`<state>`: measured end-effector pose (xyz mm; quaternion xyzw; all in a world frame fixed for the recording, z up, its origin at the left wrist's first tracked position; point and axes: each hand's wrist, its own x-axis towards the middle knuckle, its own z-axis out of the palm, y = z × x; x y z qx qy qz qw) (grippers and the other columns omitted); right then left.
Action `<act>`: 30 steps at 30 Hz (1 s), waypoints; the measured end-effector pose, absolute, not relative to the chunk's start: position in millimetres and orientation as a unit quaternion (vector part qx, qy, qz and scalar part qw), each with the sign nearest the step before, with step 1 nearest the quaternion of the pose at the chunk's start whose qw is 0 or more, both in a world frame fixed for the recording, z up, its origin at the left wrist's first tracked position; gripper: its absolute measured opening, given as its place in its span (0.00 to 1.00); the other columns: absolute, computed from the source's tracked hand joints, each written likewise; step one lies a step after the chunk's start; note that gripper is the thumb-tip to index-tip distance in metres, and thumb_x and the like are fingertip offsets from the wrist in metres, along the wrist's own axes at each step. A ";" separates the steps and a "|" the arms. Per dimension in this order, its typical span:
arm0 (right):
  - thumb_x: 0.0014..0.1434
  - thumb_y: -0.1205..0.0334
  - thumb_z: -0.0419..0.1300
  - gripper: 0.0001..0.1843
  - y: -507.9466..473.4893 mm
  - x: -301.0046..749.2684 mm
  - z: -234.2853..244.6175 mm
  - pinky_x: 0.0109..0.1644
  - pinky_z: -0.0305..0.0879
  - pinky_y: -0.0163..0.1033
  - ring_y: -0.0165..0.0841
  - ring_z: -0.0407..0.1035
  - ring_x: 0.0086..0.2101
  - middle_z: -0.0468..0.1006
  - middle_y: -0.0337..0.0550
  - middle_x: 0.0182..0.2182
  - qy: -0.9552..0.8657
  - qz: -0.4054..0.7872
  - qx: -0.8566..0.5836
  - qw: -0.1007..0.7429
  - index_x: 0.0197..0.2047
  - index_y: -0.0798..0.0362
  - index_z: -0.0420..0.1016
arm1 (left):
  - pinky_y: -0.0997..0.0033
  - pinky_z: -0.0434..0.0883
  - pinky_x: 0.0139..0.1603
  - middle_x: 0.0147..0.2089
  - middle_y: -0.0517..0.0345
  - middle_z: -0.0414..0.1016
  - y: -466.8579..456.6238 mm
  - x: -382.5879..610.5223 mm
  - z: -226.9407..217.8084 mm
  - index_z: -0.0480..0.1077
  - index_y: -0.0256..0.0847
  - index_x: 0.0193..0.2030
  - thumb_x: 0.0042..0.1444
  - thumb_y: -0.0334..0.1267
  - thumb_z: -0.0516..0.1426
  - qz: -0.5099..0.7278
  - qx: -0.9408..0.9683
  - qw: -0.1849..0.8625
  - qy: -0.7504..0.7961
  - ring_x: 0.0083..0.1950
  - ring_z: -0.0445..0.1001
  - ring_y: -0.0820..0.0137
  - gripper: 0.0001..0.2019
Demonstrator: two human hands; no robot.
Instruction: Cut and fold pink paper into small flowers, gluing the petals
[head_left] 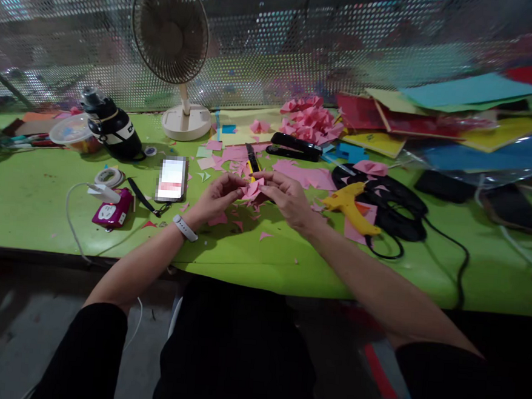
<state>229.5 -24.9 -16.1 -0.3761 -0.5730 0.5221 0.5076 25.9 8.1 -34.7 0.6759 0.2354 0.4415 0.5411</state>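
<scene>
Between my two hands is a small folded pink paper flower (253, 190), held just above the green table (226, 251). My left hand (220, 197) pinches its left side with thumb and forefinger. On the other side, the fingers of my right hand (284, 195) close on its right edge. Right behind the flower lies a yellow and black utility knife (251, 161). Pink paper scraps (239, 225) are scattered around and under my hands. A yellow glue gun (351, 208) rests to the right of my right hand.
A pile of pink paper flowers (310, 120) and a black stapler (294, 147) are behind my hands. To the left are a phone (171, 179), a purple power adapter (113, 208), a black bottle (111, 125) and a fan (186, 121). Coloured paper sheets (474, 92) are stacked at right.
</scene>
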 end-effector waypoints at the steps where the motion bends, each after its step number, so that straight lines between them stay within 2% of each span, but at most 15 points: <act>1: 0.59 0.61 0.63 0.13 -24.9 229.4 -16.1 0.36 0.77 0.37 0.29 0.75 0.30 0.81 0.41 0.35 -0.573 0.521 -0.377 0.508 0.48 0.52 0.79 | 0.65 0.74 0.53 0.46 0.53 0.77 7.7 25.7 -34.2 0.71 0.40 0.45 0.60 0.47 0.64 0.441 0.677 0.539 0.239 0.47 0.76 0.71 0.15; 10: 0.60 0.60 0.63 0.12 -25.6 230.5 -15.3 0.33 0.76 0.38 0.30 0.75 0.30 0.81 0.40 0.33 -0.592 0.499 -0.397 0.493 0.47 0.50 0.79 | 0.64 0.75 0.52 0.46 0.52 0.77 7.3 24.7 -33.3 0.70 0.40 0.46 0.61 0.45 0.63 0.436 0.690 0.524 0.245 0.47 0.76 0.71 0.13; 18: 0.58 0.61 0.63 0.15 -24.8 231.1 -15.7 0.33 0.75 0.37 0.29 0.74 0.28 0.80 0.39 0.31 -0.590 0.497 -0.399 0.496 0.49 0.53 0.78 | 0.65 0.74 0.53 0.46 0.52 0.77 7.8 25.2 -33.9 0.71 0.40 0.46 0.61 0.44 0.63 0.441 0.684 0.535 0.230 0.47 0.76 0.72 0.12; 30: 0.59 0.59 0.64 0.15 -24.5 231.4 -16.2 0.39 0.78 0.40 0.30 0.75 0.31 0.82 0.42 0.36 -0.588 0.512 -0.382 0.496 0.50 0.52 0.78 | 0.64 0.74 0.53 0.46 0.53 0.76 8.9 24.8 -35.6 0.70 0.41 0.46 0.61 0.45 0.63 0.436 0.689 0.529 0.235 0.47 0.76 0.71 0.12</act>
